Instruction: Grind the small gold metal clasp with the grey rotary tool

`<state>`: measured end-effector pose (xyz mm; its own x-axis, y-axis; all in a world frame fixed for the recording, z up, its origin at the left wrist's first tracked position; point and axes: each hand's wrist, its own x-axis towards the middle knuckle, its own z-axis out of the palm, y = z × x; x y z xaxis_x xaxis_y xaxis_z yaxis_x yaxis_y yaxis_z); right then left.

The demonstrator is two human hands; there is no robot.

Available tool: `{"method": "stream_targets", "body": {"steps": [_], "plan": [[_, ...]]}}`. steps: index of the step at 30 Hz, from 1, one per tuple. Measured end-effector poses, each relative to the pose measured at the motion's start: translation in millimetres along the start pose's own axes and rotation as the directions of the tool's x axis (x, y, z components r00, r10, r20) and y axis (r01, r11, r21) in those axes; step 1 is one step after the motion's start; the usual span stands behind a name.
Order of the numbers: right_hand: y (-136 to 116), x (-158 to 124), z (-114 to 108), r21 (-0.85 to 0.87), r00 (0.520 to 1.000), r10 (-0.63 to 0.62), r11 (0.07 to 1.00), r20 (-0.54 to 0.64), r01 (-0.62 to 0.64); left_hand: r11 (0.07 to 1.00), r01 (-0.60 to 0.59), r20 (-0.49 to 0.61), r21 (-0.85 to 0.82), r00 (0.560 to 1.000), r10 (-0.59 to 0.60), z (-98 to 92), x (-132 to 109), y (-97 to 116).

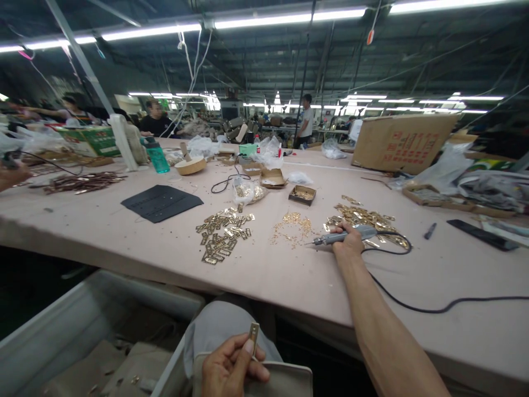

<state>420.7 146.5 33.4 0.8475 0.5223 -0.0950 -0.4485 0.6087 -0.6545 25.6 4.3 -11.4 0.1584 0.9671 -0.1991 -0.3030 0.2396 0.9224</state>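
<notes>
Low in front of me, my left hand (233, 364) pinches a small gold metal plate (253, 332) with a hole near its upper end. Under that hand, across my lap, lies a flat grey-beige panel (289, 379). Over the table my right hand (347, 238) wraps round a grey electric screwdriver (330, 239), its bit pointing left toward a scatter of tiny gold screws (295, 226). A heap of gold plates (363, 218) lies just behind the right hand. Further left is another pile of gold plates with cut-out centres (223, 234).
A black sheet (161, 202), a small box of gold bits (302, 195) and a teal bottle (157, 156) stand on the table (268, 292). The screwdriver's black cable (438, 310) runs off right. At lower left is a large grey bin (95, 309). Other people are further back; a person's hand (14, 175) shows at far left.
</notes>
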Motion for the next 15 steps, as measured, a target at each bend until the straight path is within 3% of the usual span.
{"method": "stream_targets", "body": {"steps": [8,15], "plan": [[-5.1,-12.3,3.3,0.006,0.992,-0.006,1.0,-0.125,0.006,1.0,-0.011,0.008,0.003,1.0,0.011,-1.8,-7.3,2.4],[-5.6,-10.6,1.8,-0.01,0.991,-0.016,1.0,-0.136,0.015,0.997,-0.042,0.025,0.062,0.999,0.041,-3.3,-9.8,4.9]]}}
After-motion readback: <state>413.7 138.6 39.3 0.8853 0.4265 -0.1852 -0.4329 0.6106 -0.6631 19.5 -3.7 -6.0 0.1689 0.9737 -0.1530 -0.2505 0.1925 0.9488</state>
